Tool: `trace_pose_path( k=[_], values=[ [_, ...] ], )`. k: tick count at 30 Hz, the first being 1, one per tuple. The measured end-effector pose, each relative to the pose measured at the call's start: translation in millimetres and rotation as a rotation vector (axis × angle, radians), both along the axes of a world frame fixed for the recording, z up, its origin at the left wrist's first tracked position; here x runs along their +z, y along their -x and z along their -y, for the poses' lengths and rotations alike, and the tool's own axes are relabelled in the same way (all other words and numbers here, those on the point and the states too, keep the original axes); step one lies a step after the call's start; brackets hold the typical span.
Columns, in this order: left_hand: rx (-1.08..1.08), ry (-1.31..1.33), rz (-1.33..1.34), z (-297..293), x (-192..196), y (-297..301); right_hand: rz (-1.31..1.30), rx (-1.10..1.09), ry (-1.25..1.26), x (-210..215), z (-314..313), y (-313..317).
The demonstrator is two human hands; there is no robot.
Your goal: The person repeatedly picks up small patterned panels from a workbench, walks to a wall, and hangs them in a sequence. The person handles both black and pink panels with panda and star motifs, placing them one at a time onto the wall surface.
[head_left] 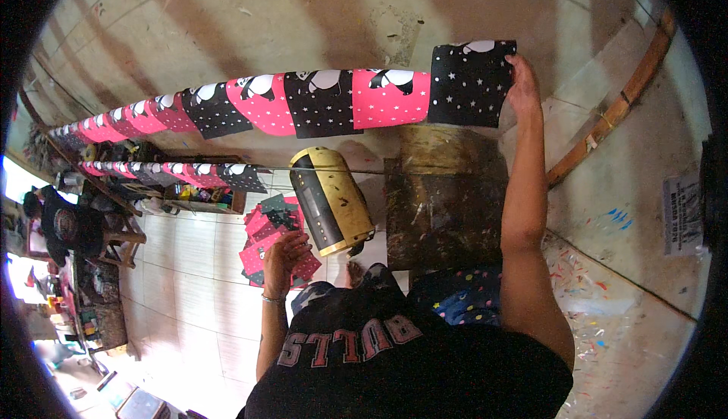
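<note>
At the right end of the upper hanging row, my right hand (522, 84) pinches the right edge of a black sheet (472, 89) printed with white stars and part of a panda. To its left hangs a pink panda sheet (391, 102), then more pink and black ones along the same line. My left hand (287, 254) is low at the left, its fingers apart, over or against a loose pile of pink and black sheets (262, 229). Nothing shows in that hand. A gold and black box-shaped device (334, 200) with a small display stands just right of the pile.
A second line of printed sheets (201, 174) hangs lower at the left, above a shelf with small items (203, 197). A dark stained board (444, 210) lies behind my right arm. A wooden beam (607, 123) slants at the right. A stool (123, 241) stands far left.
</note>
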State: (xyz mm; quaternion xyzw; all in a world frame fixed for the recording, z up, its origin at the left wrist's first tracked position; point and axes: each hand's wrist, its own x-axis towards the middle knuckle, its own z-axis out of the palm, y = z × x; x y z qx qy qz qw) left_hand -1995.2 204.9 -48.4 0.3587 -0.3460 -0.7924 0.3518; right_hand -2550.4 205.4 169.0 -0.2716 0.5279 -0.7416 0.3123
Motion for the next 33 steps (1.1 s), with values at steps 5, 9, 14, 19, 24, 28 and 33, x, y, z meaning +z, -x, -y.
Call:
trace_pose_path(
  k=[5, 9, 14, 19, 24, 28, 33],
  values=[
    [0.046, -0.035, -0.020, -6.7, -3.0, -6.3, -0.061, -0.144, -0.071, -50.1, -22.2, -19.2],
    [0.035, -0.034, 0.002, -13.1, -6.8, -15.1, -0.061, -0.156, -0.118, -87.7, -30.4, -15.1],
    [0.027, -0.088, 0.065, -13.5, -9.4, -21.8, -0.052, -0.245, -0.199, -109.1, -31.7, 10.6],
    [0.041, -0.088, 0.066, -9.3, -6.6, -44.9, -0.269, -0.511, 0.020, -151.1, -38.9, -12.4],
    [0.173, -0.073, 0.158, -18.0, -12.3, -117.1, -0.369, -0.458, -0.239, -216.4, -39.9, -180.1],
    [0.331, -0.104, 0.207, -20.1, -22.2, -195.0, -0.337, 0.284, -0.311, -299.5, -5.4, -387.3],
    [0.484, 0.002, 0.123, -37.6, -26.0, -318.7, -0.413, 1.468, -0.802, -404.0, -4.5, -575.7]
  ],
)
